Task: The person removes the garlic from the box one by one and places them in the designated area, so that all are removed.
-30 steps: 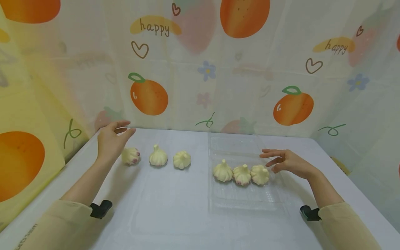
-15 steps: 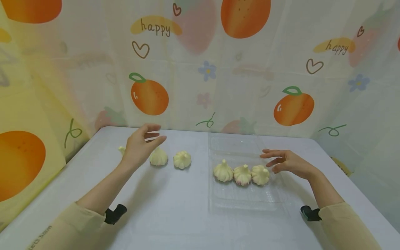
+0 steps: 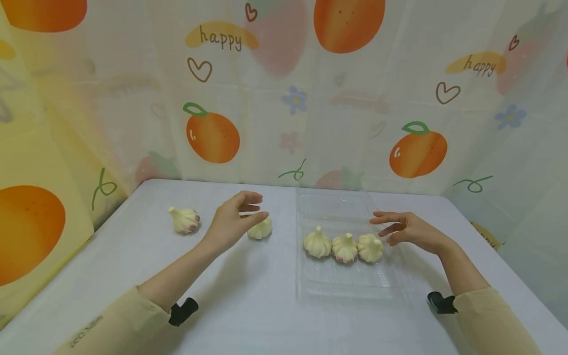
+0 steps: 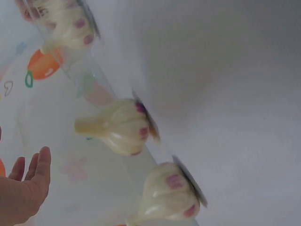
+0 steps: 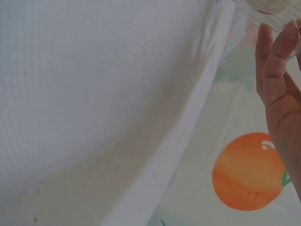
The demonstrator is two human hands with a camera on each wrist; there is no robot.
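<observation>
On the white bench (image 3: 248,305), the left hand (image 3: 231,223) hangs with relaxed, spread fingers just above the loose garlic bulb (image 3: 261,229) nearest the clear plastic tray (image 3: 350,291), grasping nothing. Compared with 1 second ago, this hand has travelled rightward along the row: it was over the far-left bulb (image 3: 184,220), then over the middle 1, and now covers that middle position (the middle bulb cannot be seen behind the hand). No bulb has shifted; the 2 visible loose bulbs lie where they did.

The right hand (image 3: 406,230) is unchanged, fingers extended and released, poised at the right rim of the tray beside the 3 bulbs in the tray (image 3: 343,246), which sit in a touching row. Whether its fingertips touch the rim cannot be told.

The left wrist view shows bulbs (image 4: 120,126) against the bench and only part of the hand's open fingers (image 4: 40,167).

Judgement: the left hand appears to be choosing the bulb closest to the tray, and no grasp is made yet.
</observation>
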